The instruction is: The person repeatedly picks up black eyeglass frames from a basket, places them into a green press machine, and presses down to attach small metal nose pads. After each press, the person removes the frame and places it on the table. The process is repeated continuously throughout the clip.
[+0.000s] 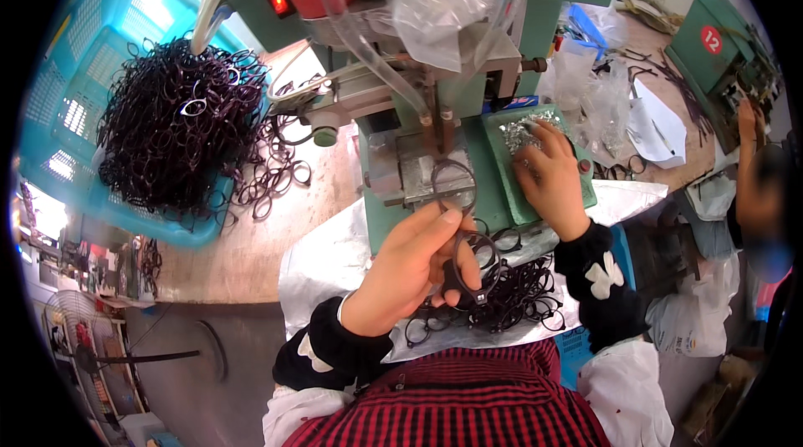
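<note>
While the left hand [410, 259] is pinching a dark eyeglass frame [456, 261] lengthwise toward the green machine [493, 71], the right hand [552, 179] is curving over the green parts tray [517, 209] rightward, its grip remaining unclear.

Passage over bench [328, 194] between teal basket [180, 232] and green machine [381, 217]; dark frame heap [520, 301] at machine's front

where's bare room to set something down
Widest free patch: the wooden table between the turquoise basket and the silver sheet, below the loose frames. The sheet's left part, beside the left hand, looks bare too. Crowded: the sheet's middle, under the dark pile, and the table's right side, with plastic bags.
</note>
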Motion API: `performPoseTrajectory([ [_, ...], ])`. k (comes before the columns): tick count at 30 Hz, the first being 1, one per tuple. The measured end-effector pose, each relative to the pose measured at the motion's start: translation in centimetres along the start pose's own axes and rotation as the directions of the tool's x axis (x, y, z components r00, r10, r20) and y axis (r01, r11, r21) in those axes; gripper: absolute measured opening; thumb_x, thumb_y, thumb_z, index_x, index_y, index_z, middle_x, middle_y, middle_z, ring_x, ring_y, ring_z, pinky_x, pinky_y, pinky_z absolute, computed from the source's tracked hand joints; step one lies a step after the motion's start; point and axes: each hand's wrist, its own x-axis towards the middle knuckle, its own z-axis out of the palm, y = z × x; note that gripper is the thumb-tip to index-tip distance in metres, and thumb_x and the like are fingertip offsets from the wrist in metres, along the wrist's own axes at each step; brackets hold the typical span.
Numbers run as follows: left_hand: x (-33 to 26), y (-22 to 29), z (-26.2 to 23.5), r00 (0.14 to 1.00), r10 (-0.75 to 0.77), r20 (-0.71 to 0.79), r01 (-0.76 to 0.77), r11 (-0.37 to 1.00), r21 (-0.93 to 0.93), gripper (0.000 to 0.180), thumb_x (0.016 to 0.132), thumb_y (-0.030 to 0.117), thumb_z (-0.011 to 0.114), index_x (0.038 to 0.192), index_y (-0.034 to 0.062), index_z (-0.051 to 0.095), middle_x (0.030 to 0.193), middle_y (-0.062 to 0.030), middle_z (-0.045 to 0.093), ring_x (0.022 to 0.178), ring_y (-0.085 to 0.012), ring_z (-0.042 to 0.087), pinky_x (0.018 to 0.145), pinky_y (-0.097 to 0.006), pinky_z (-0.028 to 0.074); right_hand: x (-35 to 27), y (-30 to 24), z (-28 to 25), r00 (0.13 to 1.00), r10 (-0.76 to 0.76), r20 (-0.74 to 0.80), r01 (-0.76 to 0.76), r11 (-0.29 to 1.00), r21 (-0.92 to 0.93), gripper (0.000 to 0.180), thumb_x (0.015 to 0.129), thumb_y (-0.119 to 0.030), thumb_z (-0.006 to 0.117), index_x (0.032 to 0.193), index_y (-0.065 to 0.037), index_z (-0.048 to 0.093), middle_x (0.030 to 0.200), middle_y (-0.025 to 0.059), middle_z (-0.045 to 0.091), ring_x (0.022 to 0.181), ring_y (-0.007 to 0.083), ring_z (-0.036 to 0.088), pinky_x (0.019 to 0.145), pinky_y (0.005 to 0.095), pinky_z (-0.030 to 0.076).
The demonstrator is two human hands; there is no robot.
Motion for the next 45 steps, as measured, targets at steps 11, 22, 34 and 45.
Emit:
performPoseTrajectory([
  [11,-7.1,-4.7,-5.5,0.712,0.553,-0.432,-0.396,0.825,0.403,0.01,0.102,0.011,0.056,0.106,0.0015,0.06,0.09,-0.0076,0.069,0.075,-0.0107,0.063,0.066,-0.025,0.05,-0.6,1.4,-0.3,0.891,0.453,-0.035,-0.382,0.789,0.482,0.012,0.091,-0.005,0.069,0.102,0.0,0.068,0.092,0.0069,0.07,0.083,0.0153,0.063,0.077,0.0286,0.049],
  [22,3.7,2.9,-30.7,0.41,0.891,-0.194,0.716,-0.183,0.674,0.015,0.076,0.012,0.07,0.085,0.0,0.072,0.096,-0.019,0.069,0.091,-0.0411,0.066,0.078,-0.05,0.054,1.3,-1.3,-0.2,0.852,0.518,0.076,-0.451,0.653,0.608,0.015,0.089,-0.004,0.071,0.103,0.001,0.07,0.09,0.0076,0.074,0.083,0.0126,0.067,0.077,0.0264,0.051],
  [34,1.6,0.5,-24.2,0.388,0.922,-0.009,0.264,-0.101,0.959,0.017,0.09,0.018,0.07,0.09,0.0012,0.076,0.077,-0.0086,0.062,0.066,-0.0249,0.057,0.064,-0.039,0.047,-2.3,-3.9,-5.9,0.912,0.41,-0.03,-0.339,0.791,0.509,0.015,0.082,0.004,0.068,0.096,-0.001,0.072,0.091,0.0107,0.07,0.087,0.0257,0.067,0.081,0.0344,0.05],
  [45,0.1,-3.8,-12.5,0.604,0.546,-0.58,-0.402,0.837,0.37,0.027,0.106,0.025,0.053,0.106,0.0029,0.067,0.075,0.0,0.063,0.058,-0.0046,0.05,0.052,-0.018,0.034,4.4,-10.7,-1.6,0.888,0.424,0.178,-0.339,0.34,0.877,0.046,0.083,0.0,0.071,0.127,0.003,0.056,0.091,0.0065,0.07,0.09,0.0137,0.065,0.088,0.0291,0.048],
])
